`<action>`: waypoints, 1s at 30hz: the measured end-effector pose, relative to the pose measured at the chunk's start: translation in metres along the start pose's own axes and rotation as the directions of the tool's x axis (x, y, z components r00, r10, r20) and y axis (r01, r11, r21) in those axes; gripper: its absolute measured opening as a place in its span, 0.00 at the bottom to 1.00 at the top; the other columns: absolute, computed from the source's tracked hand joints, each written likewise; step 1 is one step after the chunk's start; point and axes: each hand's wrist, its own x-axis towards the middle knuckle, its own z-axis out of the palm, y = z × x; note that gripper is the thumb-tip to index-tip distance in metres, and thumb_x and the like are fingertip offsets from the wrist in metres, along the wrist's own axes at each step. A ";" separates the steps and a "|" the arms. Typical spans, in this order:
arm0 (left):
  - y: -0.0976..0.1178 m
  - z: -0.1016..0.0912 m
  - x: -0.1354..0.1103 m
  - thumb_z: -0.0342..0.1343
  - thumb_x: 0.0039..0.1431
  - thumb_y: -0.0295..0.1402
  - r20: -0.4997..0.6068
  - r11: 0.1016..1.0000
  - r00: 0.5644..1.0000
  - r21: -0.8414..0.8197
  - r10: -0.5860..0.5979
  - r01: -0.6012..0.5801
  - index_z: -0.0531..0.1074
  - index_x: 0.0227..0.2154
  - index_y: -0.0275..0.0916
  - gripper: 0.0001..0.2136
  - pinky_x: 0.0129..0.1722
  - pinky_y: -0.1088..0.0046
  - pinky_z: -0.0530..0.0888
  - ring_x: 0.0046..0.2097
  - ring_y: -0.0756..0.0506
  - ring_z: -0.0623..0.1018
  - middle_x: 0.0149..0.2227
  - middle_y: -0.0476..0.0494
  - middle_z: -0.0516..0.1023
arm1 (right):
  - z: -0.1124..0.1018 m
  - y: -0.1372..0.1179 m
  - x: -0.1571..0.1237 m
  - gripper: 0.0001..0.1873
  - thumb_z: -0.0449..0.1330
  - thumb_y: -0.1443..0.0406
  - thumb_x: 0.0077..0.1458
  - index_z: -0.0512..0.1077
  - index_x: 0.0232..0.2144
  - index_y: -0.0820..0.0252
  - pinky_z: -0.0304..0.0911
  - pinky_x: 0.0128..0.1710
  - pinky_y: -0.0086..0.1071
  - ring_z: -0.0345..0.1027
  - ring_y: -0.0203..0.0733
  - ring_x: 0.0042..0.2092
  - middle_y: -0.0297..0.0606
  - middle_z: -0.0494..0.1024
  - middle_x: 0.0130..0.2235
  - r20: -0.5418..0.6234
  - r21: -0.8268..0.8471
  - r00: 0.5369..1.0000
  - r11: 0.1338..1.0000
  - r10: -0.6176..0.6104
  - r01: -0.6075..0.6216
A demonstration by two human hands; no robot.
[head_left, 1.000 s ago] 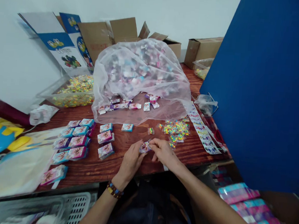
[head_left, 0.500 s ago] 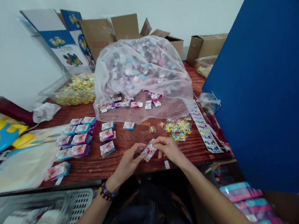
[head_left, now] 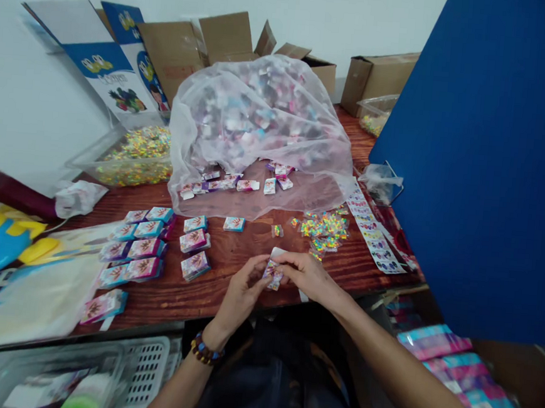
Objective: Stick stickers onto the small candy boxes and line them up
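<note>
A small printed foil packet (head_left: 272, 274) is pinched between the fingertips of both hands, above the near part of the wooden surface (head_left: 212, 303); the left hand (head_left: 245, 293) curls around it from the left, the right hand (head_left: 307, 276) presses in from the right. Rows of boxed packets (head_left: 146, 250) lie left, a bulging sheer bag (head_left: 260, 115) far

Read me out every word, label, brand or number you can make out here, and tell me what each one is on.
Nothing here reads clearly.
Leaning printed board: dark lettering, too blurred to read.
Cardboard carton: faint red print, too blurred to read.
Pink-and-blue packets: print too small to read.
Small printed packet between the left hand and right hand: too small and partly covered.
Printed sticker strip: too small to read.
</note>
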 end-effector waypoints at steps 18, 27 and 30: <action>0.016 0.001 -0.012 0.54 0.58 0.32 0.045 0.966 0.992 -0.229 -0.114 0.121 0.64 0.48 0.41 0.14 0.43 0.72 0.72 0.42 0.48 0.74 0.41 0.46 0.74 | 0.020 0.015 -0.009 0.07 0.58 0.64 0.57 0.75 0.37 0.57 0.62 0.45 0.32 0.69 0.39 0.43 0.38 0.74 0.41 -0.212 0.124 0.953 0.962 -0.215 0.245; 0.016 0.004 -0.014 0.55 0.58 0.33 0.040 0.972 0.995 -0.211 -0.097 0.103 0.66 0.43 0.39 0.11 0.42 0.73 0.69 0.41 0.48 0.73 0.40 0.46 0.74 | 0.020 0.009 -0.017 0.13 0.56 0.64 0.58 0.71 0.46 0.55 0.63 0.43 0.32 0.69 0.39 0.42 0.37 0.75 0.40 -0.244 0.130 0.954 0.968 -0.176 0.212; 0.020 0.007 -0.017 0.54 0.59 0.34 0.038 0.983 0.995 -0.159 -0.091 0.095 0.66 0.43 0.39 0.10 0.42 0.73 0.69 0.41 0.48 0.73 0.40 0.46 0.74 | 0.011 0.001 -0.015 0.10 0.55 0.62 0.58 0.75 0.32 0.60 0.62 0.38 0.30 0.68 0.38 0.36 0.36 0.75 0.32 -0.223 0.112 0.965 0.979 -0.140 0.169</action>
